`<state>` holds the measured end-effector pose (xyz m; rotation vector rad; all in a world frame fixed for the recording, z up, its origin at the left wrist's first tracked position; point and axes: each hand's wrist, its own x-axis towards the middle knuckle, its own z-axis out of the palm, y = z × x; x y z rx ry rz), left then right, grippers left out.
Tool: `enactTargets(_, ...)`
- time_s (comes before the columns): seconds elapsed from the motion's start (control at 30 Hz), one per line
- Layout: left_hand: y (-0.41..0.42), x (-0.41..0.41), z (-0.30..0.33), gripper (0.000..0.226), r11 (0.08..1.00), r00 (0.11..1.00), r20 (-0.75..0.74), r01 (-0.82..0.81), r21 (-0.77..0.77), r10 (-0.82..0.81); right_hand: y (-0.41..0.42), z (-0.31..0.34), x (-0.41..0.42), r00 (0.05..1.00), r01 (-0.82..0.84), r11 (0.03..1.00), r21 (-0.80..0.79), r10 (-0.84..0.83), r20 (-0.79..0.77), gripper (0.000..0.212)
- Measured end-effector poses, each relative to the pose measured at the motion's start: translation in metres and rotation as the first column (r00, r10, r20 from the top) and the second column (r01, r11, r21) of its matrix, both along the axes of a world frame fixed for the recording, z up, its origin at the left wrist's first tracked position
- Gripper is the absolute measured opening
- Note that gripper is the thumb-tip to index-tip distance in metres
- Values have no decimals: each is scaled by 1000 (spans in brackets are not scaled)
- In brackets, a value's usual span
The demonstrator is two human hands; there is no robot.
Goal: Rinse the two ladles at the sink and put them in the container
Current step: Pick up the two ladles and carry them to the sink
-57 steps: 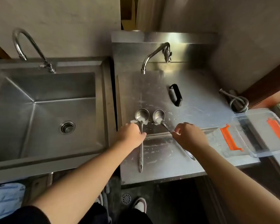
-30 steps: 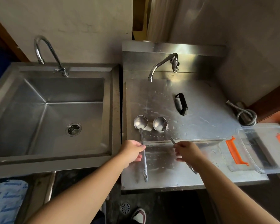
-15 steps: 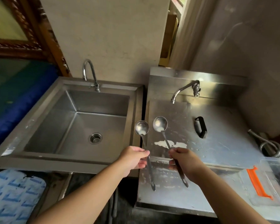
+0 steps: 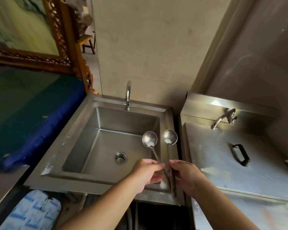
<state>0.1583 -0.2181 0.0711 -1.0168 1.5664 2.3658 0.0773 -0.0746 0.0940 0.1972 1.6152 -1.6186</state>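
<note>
The left hand has its fingers pinched shut on the handle of 1 ladle, the left ladle, whose bowl hangs over the right side of the sink. The right hand is closed the same way on the right ladle, whose bowl sits over the sink's right rim, just beside the other bowl but apart from it. The 2 handles run close together and cross near the knuckles.

The tap looks dry and shut, and with both hands full, freeing 1 to turn it is the likely weak point: passing 2 thin, smooth handles into a single grip could let 1 slip and clatter into the basin or off the front edge. Both grips are fingertip pinches set well below the bowls, so the heavy ends could swing or twist. The bowls may also knock together. The container is out of view, so the carry back to the counter to the right would have to be done with wet, slippery handles.
</note>
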Motion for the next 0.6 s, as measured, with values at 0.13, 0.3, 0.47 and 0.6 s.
enactTargets(0.13, -58, 25, 1, 40, 1000, 1000, -7, -8, 26, 9, -65, 1, 30, 1000, 14, 1000, -8, -14, 21, 7)
enactTargets(0.3, -114, 50, 1, 38, 997, 999, -10, -40, 64, 40, -123, 2, 62, 1000, 5, 999, 50, -5, 5, 14)
enactTargets(0.47, -145, 62, -4, 32, 991, 997, 46, -71, 117, 66, -159, 3, 74, 998, -36, 989, 147, 42, -44, 26)
enactTargets(0.6, -164, 61, -9, 27, 984, 989, 118, -101, 146, 84, -183, 2, 69, 984, -98, 966, 238, 130, -122, 21)
